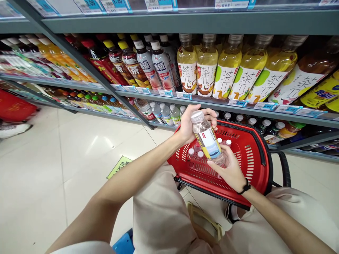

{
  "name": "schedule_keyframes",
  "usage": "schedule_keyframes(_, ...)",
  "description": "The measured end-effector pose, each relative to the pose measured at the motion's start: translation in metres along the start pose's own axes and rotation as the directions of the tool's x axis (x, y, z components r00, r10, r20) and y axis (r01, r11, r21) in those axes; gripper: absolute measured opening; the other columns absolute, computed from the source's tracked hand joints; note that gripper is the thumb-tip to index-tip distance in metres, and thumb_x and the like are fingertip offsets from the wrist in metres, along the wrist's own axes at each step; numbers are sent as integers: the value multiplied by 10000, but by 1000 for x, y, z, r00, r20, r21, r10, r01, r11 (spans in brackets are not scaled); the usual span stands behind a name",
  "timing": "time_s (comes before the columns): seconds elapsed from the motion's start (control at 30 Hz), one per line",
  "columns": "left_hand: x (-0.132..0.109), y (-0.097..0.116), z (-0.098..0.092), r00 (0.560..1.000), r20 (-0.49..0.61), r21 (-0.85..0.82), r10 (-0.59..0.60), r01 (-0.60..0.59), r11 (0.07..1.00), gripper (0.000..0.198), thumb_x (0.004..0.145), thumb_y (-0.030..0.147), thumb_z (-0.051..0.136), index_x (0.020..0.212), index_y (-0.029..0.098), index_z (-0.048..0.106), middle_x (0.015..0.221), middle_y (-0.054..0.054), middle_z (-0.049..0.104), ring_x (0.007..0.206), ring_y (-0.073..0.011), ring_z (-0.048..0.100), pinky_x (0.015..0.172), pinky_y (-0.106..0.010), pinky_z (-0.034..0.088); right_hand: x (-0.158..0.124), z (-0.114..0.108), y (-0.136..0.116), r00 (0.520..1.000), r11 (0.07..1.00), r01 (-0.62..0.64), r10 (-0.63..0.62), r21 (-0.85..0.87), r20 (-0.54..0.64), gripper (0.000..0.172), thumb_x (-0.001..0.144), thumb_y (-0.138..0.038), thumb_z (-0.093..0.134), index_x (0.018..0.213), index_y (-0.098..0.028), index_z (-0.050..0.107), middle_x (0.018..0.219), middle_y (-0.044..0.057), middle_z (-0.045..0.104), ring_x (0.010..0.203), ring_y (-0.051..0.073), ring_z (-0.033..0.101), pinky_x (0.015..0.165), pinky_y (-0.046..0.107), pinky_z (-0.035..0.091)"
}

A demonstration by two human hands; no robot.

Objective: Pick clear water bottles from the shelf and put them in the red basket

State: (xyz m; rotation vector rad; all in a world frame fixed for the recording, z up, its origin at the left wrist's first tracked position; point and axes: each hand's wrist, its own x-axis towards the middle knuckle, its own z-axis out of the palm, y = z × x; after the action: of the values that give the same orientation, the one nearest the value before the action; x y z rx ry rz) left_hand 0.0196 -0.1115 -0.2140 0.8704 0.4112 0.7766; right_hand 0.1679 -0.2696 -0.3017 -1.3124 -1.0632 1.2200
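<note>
A clear plastic bottle (210, 143) with a white cap and a white, blue and yellow label tilts above the red shopping basket (261, 151). My left hand (188, 123) is closed round its upper part, with some fingers hidden behind it. Lower down, my right hand (233, 169) grips the bottle near its base, thumb underneath and a black band at the wrist. Inside the basket lie several small bottles (196, 155) with white caps, partly covered by my hands and the held bottle.
Shelves of drinks run along the front, with tea bottles (206, 70) on the middle level and water bottles (165, 113) below. The shelf edge (185, 21) crosses overhead. A black basket handle (285, 169) sticks out right. At left are a person's shoe (14, 130) and tiled floor (39, 176).
</note>
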Motion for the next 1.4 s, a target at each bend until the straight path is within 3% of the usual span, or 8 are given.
schedule_keyframes(0.3,-1,2,2,997,-57,-6,-47,47,999,489,860,620,486,819,176,685,681,-78,681,719,-222,712,710,-339,593,3,-1,2,997,996,37,-42,-83,-59,631,733,-427,942,1209,-238,573,1206,101,723,1070,257,718,957,424,602)
schedule_keyframes(0.43,-2,4,1,998,-50,14,-22,23,1000,438,841,580,553,830,170,706,722,-71,701,759,-225,730,751,-340,597,3,0,-7,993,987,-111,105,116,58,590,745,-436,944,1147,-232,563,1016,53,749,678,165,683,605,317,612)
schedule_keyframes(0.5,-3,5,1,999,-40,12,-8,9,1000,425,838,559,595,872,156,727,785,-74,728,799,-230,746,786,-342,600,3,-1,-13,974,952,-201,170,230,147,574,742,-442,950,1110,-218,571,950,52,758,624,159,663,499,283,576)
schedule_keyframes(0.67,-4,6,0,999,-52,-2,6,-6,1000,403,843,535,667,953,153,734,862,-62,749,854,-239,767,835,-359,604,3,-3,-25,938,873,-289,176,393,298,455,847,-466,878,1107,-174,645,1003,131,795,864,252,775,513,257,599)
schedule_keyframes(0.83,-1,0,-1,998,-60,-42,4,-7,999,327,823,433,747,1031,183,710,920,-43,754,841,-221,758,880,-394,606,2,-5,-29,918,803,-336,161,492,364,419,919,-500,807,1150,-159,727,1093,172,802,870,272,795,507,262,610)
schedule_keyframes(0.97,3,-2,0,987,-161,-39,11,-18,999,316,784,343,818,1032,186,701,936,-35,762,880,-220,755,977,-438,589,5,-5,-29,930,803,-333,193,494,313,435,934,-547,775,1053,-128,769,1099,171,787,859,255,781,513,267,627)
schedule_keyframes(1.13,6,1,0,964,-260,-51,60,-76,996,306,777,311,873,1008,191,712,972,-31,771,956,-222,751,991,-429,580,11,-7,-29,959,841,-256,160,476,234,386,843,-367,897,1133,-191,713,1054,82,774,896,223,778,579,246,646)
schedule_keyframes(1.4,4,7,-3,967,-252,-111,43,-73,991,286,819,315,851,1052,225,712,1011,-8,773,996,-206,742,1032,-416,569,10,-12,-35,946,816,-290,166,499,278,400,898,-474,830,1116,-176,676,1082,126,796,703,182,766,557,235,608)
